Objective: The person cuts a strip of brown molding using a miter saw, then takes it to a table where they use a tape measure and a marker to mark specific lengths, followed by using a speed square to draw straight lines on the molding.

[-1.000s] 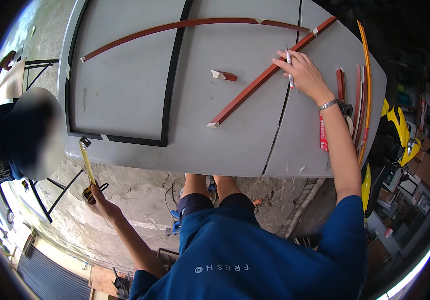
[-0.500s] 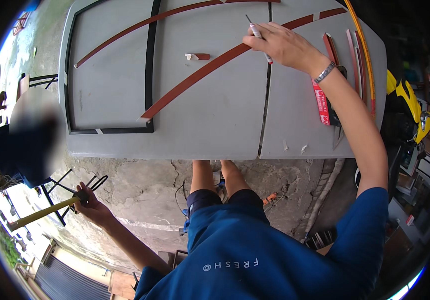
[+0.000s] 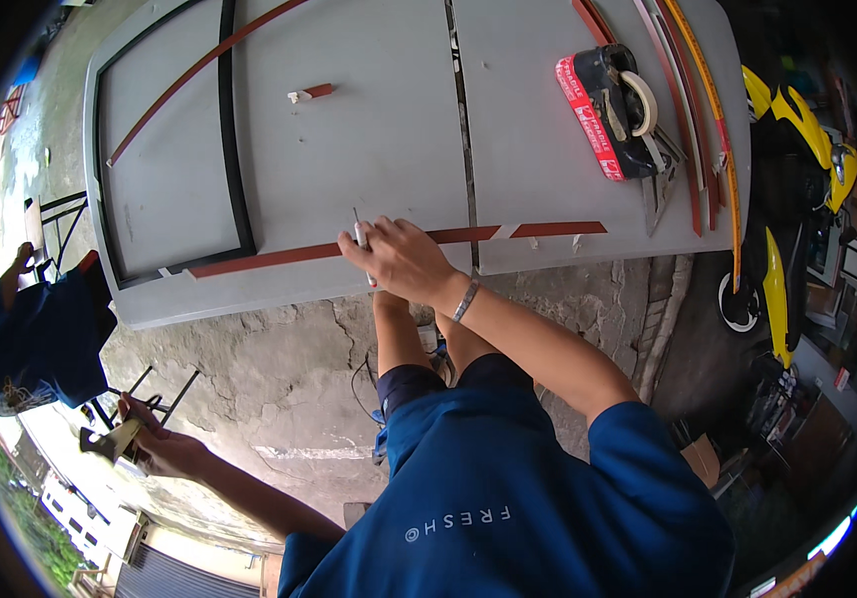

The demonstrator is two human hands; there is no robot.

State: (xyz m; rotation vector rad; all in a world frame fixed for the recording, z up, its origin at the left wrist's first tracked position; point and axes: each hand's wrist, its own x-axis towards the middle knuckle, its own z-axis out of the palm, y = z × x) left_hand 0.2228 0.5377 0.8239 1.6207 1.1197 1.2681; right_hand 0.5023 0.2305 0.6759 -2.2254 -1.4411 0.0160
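Note:
My right hand (image 3: 404,257) is closed at the table's near edge. It holds a white pen (image 3: 362,237) with a thin dark tip and red end, and grips a long reddish-brown strip (image 3: 294,256). That strip lies along the near edge, its left end by the corner of a black rectangular frame (image 3: 237,169); a pale slanted band crosses it right of my hand. My left hand (image 3: 161,444) hangs off the table at lower left, closed around what looks like a tape measure (image 3: 120,439) with a yellowish blade. Its case is mostly hidden by my fingers.
The grey table (image 3: 369,149) has a dark seam. Another reddish-brown strip (image 3: 184,75) crosses the frame; a short piece (image 3: 319,91) lies mid-table. At right are a black tool holder (image 3: 628,140) with a tape roll, and a long yellow rule (image 3: 713,110). Another person (image 3: 40,334) is at left.
My right hand has brought the strip and pen toward me, from across the table to its near edge. My left hand's tape measure has tilted, its blade appearing shorter. The view has shifted right.

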